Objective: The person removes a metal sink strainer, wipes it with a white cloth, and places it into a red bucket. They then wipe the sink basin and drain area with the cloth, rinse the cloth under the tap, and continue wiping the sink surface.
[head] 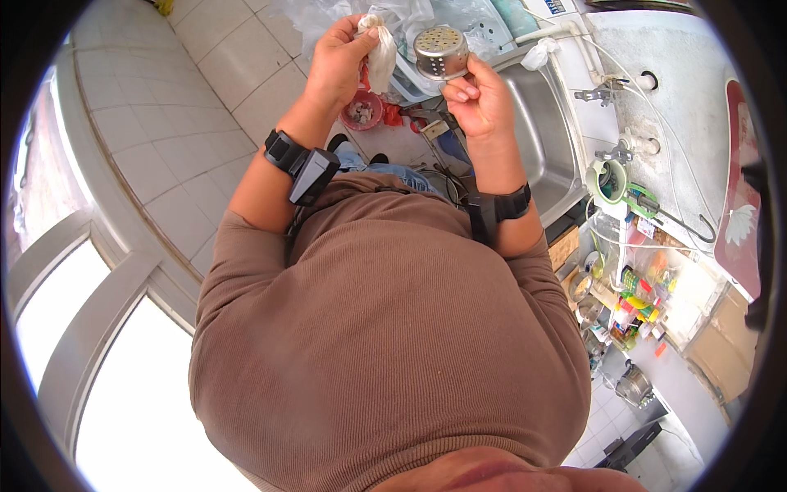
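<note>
My left hand point(339, 58) pinches a bunched whitish cloth or bag point(382, 58), which hangs down from the fingers and thumb. My right hand point(482, 95) holds a small perforated stainless-steel strainer basket point(441, 52) by its lower edge. The strainer's holed flat base faces up and carries yellowish residue. The two held things are apart. Just right of my right hand is a stainless-steel sink basin point(547, 123). Beneath my left hand, on the floor, stands a red plastic basket or bowl point(363, 111) with pale scraps in it.
Clear plastic bags point(409, 15) lie about a pale blue plastic crate point(492, 15) ahead. Taps point(593, 95) and thin hoses run along the right wall. A green cup point(607, 181) hangs there. Bottles and jars point(636, 301) crowd the counter. A white-framed window point(123, 264) borders the left.
</note>
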`<control>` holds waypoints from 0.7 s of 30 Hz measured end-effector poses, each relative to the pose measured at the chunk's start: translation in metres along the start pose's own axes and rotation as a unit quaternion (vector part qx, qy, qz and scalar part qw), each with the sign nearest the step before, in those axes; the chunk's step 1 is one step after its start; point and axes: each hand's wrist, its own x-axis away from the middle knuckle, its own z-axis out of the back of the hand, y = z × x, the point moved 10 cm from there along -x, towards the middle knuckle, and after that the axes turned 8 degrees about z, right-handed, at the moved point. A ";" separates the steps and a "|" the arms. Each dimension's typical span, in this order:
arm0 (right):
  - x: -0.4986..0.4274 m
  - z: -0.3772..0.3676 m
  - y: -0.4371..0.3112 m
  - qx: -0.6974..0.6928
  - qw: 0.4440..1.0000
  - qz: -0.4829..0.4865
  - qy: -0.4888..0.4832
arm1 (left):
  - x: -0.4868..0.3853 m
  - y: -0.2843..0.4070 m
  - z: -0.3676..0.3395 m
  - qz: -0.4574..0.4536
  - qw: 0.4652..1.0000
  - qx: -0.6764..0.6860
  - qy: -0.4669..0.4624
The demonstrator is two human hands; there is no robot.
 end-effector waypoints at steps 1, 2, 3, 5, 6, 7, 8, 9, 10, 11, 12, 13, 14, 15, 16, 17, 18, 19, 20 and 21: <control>-0.001 0.002 0.002 -0.021 1.000 -0.014 0.001 | -0.002 0.000 0.002 0.006 1.000 0.001 -0.004; -0.001 0.004 0.004 -0.043 0.999 -0.028 0.003 | -0.003 0.002 0.003 0.002 1.000 0.008 -0.006; -0.001 0.005 0.006 -0.059 0.998 -0.035 0.005 | -0.004 0.007 -0.002 -0.016 0.999 0.026 -0.033; 0.000 0.003 0.011 -0.097 0.994 -0.051 0.004 | -0.006 0.010 -0.002 -0.031 0.999 -0.016 -0.007; 0.000 0.003 0.012 -0.094 0.994 -0.055 0.009 | -0.005 0.014 -0.006 -0.047 0.998 -0.031 -0.005; 0.001 0.002 0.014 -0.096 0.994 -0.060 0.009 | -0.003 0.018 -0.013 -0.064 0.997 -0.053 -0.007; 0.002 0.001 0.015 -0.101 0.993 -0.061 0.012 | 0.000 0.021 -0.021 -0.081 0.994 -0.075 -0.010; 0.002 0.000 0.015 -0.074 0.996 -0.055 0.010 | 0.004 0.024 -0.030 -0.097 0.991 -0.096 -0.012; 0.003 0.000 0.015 -0.049 0.998 -0.045 0.011 | 0.009 0.024 -0.039 -0.102 0.988 -0.118 -0.012; 0.003 -0.003 0.014 -0.029 0.999 -0.037 -0.002 | 0.015 0.028 -0.049 -0.122 0.969 -0.215 -0.008; 0.003 -0.001 0.012 0.002 1.000 -0.019 0.005 | 0.023 0.033 -0.059 -0.157 0.940 -0.302 -0.003; 0.004 -0.003 0.010 0.028 1.000 -0.002 -0.002 | 0.029 0.035 -0.069 -0.177 0.903 -0.392 0.001; 0.005 -0.004 0.008 0.055 0.998 0.012 -0.011 | 0.041 0.046 -0.087 -0.271 0.850 -0.452 -0.023; 0.006 -0.006 0.007 0.053 0.998 0.017 -0.016 | 0.039 0.047 -0.083 -0.249 0.865 -0.435 -0.006; 0.008 -0.007 0.007 0.053 0.998 0.020 -0.023 | 0.034 0.046 -0.081 -0.222 0.875 -0.429 -0.009; 0.010 -0.006 0.007 0.057 0.998 0.026 -0.017 | 0.033 0.045 -0.081 -0.210 0.885 -0.416 -0.011; 0.012 -0.009 0.010 0.060 0.998 0.016 -0.032 | 0.027 0.046 -0.073 -0.185 0.909 -0.374 0.010; 0.014 -0.010 0.012 0.066 0.997 0.013 -0.034 | 0.027 0.046 -0.080 -0.199 0.903 -0.381 -0.015; 0.015 -0.010 0.014 0.072 0.997 0.009 -0.034 | 0.028 0.046 -0.083 -0.215 0.900 -0.379 -0.016; 0.015 -0.009 0.015 0.081 0.996 0.005 -0.026 | 0.024 0.042 -0.081 -0.191 0.903 -0.385 -0.001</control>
